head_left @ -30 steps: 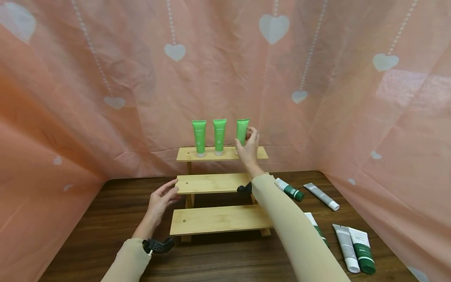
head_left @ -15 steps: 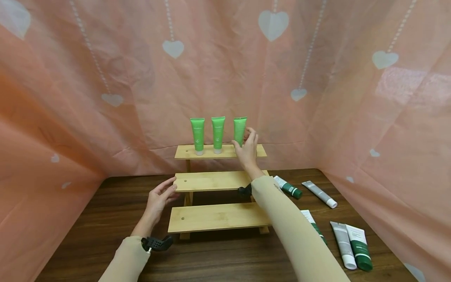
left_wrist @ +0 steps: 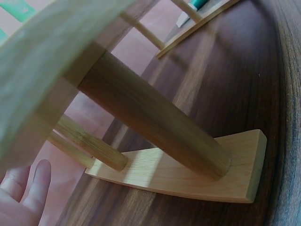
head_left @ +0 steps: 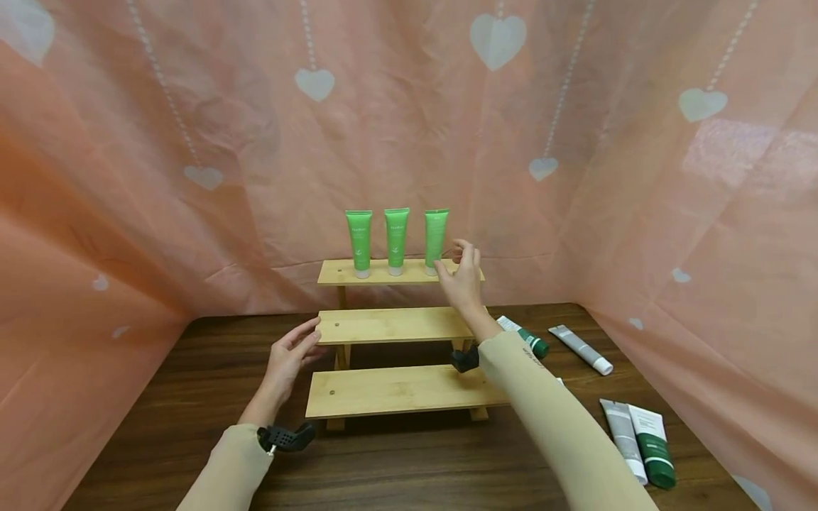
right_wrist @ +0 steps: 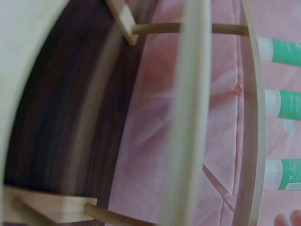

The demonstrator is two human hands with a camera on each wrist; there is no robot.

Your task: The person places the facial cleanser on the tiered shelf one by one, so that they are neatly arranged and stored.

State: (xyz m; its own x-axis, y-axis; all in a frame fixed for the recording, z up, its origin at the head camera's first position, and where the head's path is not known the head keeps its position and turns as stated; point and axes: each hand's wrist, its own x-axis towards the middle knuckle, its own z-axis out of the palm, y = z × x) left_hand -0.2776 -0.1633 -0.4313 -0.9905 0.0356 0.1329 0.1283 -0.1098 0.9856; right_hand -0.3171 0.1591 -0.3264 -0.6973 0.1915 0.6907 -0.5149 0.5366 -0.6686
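Three bright green squeeze tubes with white caps stand cap-down in a row along the top shelf (head_left: 329, 272) of a three-tier wooden stand. Beside the rightmost green squeeze tube (head_left: 436, 233) is my right hand (head_left: 463, 285), thumb and fingers apart with nothing between them. Its fingertips (right_wrist: 294, 218) show at the lower corner of the right wrist view, just below that tube. My left hand (head_left: 284, 363) holds the left end of the middle wooden shelf (head_left: 383, 326). In the left wrist view, loosely bent fingers (left_wrist: 39, 188) show below the board, which hides the rest of the hand.
On the dark wood table (head_left: 409, 461), right of the stand, lie a white-and-green tube (head_left: 533, 343), a grey tube (head_left: 580, 349), and another grey tube (head_left: 623, 434) against a white-and-green tube (head_left: 652, 443). The right sleeve covers part of that area. Pink curtain (head_left: 409, 142) surrounds the table.
My right hand has let go of the rightmost green squeeze tube, which now stands on the top shelf, and has drawn back slightly to the right. My left hand stays at the middle shelf.
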